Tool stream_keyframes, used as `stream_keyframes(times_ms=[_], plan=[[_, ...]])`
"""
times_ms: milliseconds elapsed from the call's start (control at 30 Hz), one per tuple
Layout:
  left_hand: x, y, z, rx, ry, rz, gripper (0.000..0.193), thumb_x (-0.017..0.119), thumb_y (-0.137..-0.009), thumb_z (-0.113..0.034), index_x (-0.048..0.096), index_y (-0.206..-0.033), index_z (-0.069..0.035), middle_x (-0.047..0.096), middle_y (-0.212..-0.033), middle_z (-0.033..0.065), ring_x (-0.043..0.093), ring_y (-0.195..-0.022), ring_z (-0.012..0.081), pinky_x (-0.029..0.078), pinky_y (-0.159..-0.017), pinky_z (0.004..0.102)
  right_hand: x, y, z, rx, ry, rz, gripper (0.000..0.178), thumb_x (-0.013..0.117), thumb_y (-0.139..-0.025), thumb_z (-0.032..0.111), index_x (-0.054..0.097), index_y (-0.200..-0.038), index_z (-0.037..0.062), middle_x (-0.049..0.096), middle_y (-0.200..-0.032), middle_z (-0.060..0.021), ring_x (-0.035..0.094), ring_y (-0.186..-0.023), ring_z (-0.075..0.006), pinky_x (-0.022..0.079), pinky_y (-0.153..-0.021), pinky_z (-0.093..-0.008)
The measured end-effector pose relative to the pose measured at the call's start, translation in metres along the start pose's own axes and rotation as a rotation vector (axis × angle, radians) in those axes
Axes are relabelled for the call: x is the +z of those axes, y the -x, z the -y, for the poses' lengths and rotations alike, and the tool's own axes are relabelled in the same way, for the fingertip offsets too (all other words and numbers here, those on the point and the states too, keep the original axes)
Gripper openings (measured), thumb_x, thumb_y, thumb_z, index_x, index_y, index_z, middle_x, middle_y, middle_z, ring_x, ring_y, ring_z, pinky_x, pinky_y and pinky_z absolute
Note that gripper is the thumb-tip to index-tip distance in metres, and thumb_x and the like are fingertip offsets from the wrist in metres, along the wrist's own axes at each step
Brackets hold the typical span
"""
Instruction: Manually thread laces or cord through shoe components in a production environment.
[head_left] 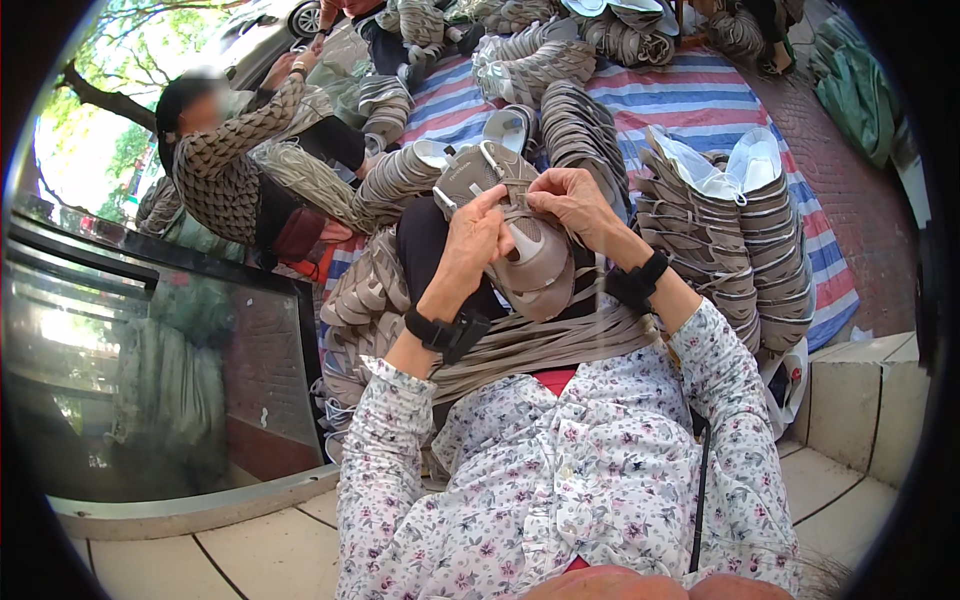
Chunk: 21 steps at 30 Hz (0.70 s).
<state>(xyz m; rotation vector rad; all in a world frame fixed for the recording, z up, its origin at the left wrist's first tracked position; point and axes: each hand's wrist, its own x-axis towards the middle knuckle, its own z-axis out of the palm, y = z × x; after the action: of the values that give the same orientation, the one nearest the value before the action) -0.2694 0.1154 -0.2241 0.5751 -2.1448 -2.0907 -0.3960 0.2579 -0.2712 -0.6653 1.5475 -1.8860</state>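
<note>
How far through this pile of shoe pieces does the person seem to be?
Stacks of taupe shoe uppers already lie nested on the striped tarp, though finished or waiting I cannot tell. In hand: one upper, pinched by the left hand and right hand. A bundle of laces drapes across the lap.

Both forearms rise from the lower edge in floral sleeves, each wrist wearing a black band. The left hand [468,240] is bent at the wrist, fingers curled and pinching. The right hand [572,200] sits just beside it, fingertips pressed down, the two hands almost touching.
</note>
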Motion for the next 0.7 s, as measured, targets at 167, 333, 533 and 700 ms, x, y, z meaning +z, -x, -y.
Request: stream_keyframes(times_ms=[167, 333, 533, 700], plan=[[0.0, -0.025, -0.012, 0.267, -0.717, -0.214, 0.023, 0.055, -0.084, -0.011, 0.075, -0.094, -0.003, 0.065, -0.071, 0.0205, 0.067, -0.061, 0.0254, 0.051, -0.061, 0.0357, -0.007, -0.005, 0.001, 0.051, -0.067, 0.052, 0.006, 0.069, -0.085, 0.006, 0.069, -0.088, 0.0005, 0.063, -0.077, -0.0004, 0.055, -0.067, -0.0059, 0.046, -0.06, -0.02], [-0.001, -0.037, -0.009, 0.5, -0.852, -0.212, 0.021, 0.06, -0.077, -0.011, 0.074, -0.09, -0.001, 0.064, -0.065, 0.0183, 0.067, -0.06, 0.0272, 0.052, -0.061, 0.0359, -0.005, -0.014, -0.009, 0.001, -0.028, 0.085, 0.006, 0.07, -0.085, 0.007, 0.069, -0.088, 0.0021, 0.062, -0.075, 0.0011, 0.055, -0.065, -0.0053, 0.045, -0.058, -0.0188], [-0.006, -0.042, -0.013, 0.348, -0.794, -0.04, 0.02, 0.06, -0.074, -0.011, 0.072, -0.085, 0.002, 0.064, -0.064, 0.0182, 0.067, -0.06, 0.0266, 0.051, -0.061, 0.0359, -0.009, -0.011, -0.015, 0.027, -0.166, 0.049, 0.012, 0.076, -0.084, 0.011, 0.068, -0.088, 0.0028, 0.063, -0.075, 0.0004, 0.055, -0.063, -0.0045, 0.045, -0.055, -0.0184], [-0.008, -0.04, -0.007, 0.349, -0.746, -0.074, 0.014, 0.062, -0.078, -0.008, 0.068, -0.082, 0.003, 0.058, -0.058, 0.0032, 0.052, -0.055, 0.0078, 0.044, -0.054, 0.0261, -0.003, -0.007, -0.014, -0.028, -0.031, -0.003, 0.013, 0.076, -0.085, 0.013, 0.068, -0.088, 0.003, 0.064, -0.076, 0.0, 0.056, -0.066, -0.0049, 0.047, -0.058, -0.0202]])
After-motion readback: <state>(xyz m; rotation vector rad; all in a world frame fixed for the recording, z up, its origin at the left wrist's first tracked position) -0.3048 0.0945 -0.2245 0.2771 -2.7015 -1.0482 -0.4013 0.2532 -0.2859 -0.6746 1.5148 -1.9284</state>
